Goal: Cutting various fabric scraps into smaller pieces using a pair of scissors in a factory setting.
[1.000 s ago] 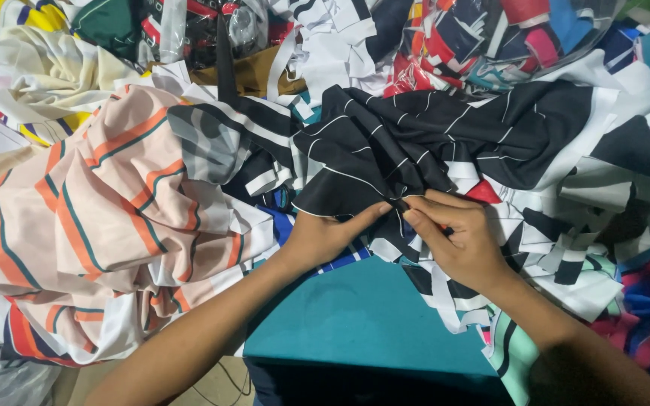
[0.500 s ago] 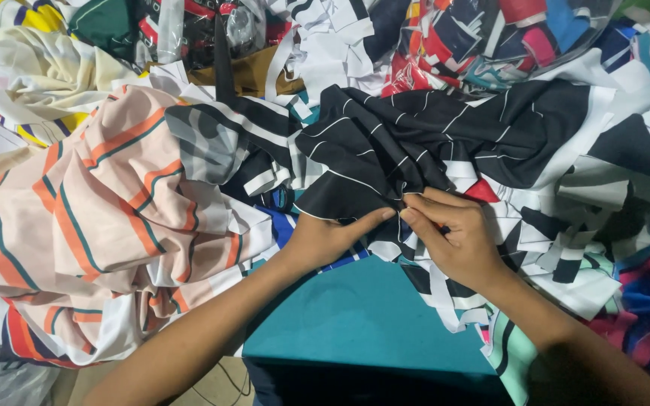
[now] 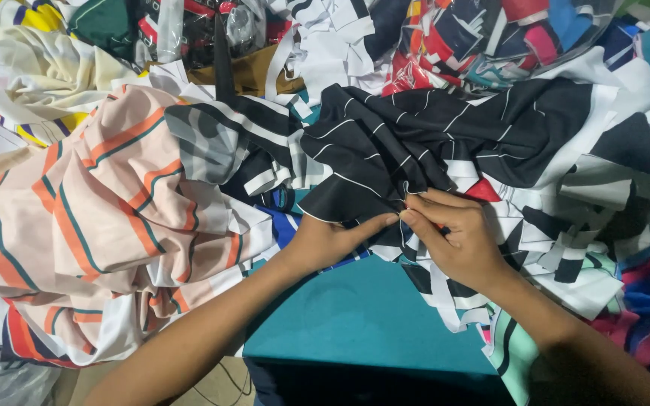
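Black fabric with thin white stripes (image 3: 430, 143): crumpled, heaped at centre of pile, spreading far and right, edge hanging toward near side. Left hand (image 3: 332, 240): fingers closed, thumb and forefinger pinched on near edge of black fabric. Right hand (image 3: 457, 237): fingers curled, fingertips (image 3: 409, 218) pinched on same edge, touching left fingertips. Hands together at one spot. Peach fabric with orange and green stripes (image 3: 107, 225): bunched at left. Teal desk (image 3: 362, 316): bare patch near, under forearms. Mixed coloured scraps (image 3: 490, 37) far.
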